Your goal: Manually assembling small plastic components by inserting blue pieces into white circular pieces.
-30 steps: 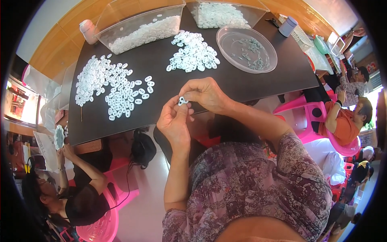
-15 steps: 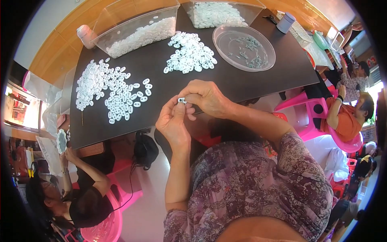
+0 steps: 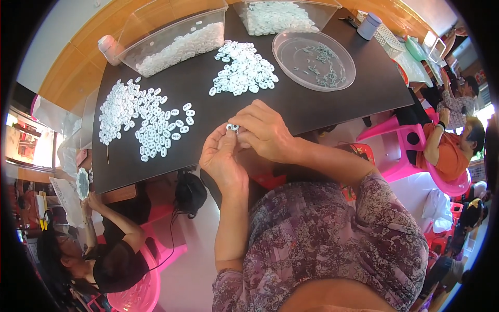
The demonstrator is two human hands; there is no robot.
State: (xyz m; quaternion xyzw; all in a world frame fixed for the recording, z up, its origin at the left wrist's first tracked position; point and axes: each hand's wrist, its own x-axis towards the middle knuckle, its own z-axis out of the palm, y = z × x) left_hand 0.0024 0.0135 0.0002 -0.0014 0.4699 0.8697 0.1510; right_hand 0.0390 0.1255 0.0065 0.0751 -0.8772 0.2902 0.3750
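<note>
A small white oval plastic piece (image 3: 232, 127) with dark spots is held up just beyond the table's near edge. My left hand (image 3: 224, 162) is closed on it, pinching it with thumb and fingers. From the right, my right hand (image 3: 269, 134) meets it, fingers bent and pressed together at the piece; its fingertips are partly hidden. Beyond my hands, similar white oval pieces lie in a middle pile (image 3: 243, 70) and a spread-out left pile (image 3: 153, 125). A round clear tray (image 3: 291, 70) holds small grey-green bits.
On the dark table (image 3: 322, 106) stand two clear bins, a left bin (image 3: 179, 57) and a right bin (image 3: 278, 18), both with white pieces. A pink bottle (image 3: 109, 49) and a grey-lidded cup (image 3: 369, 27) stand farther back. A co-worker (image 3: 117, 260) sits at the left, others at the right.
My right hand has turned slightly, its fingers now lying lower and closer over the piece. My left hand keeps its pinch. The piles look the same.
</note>
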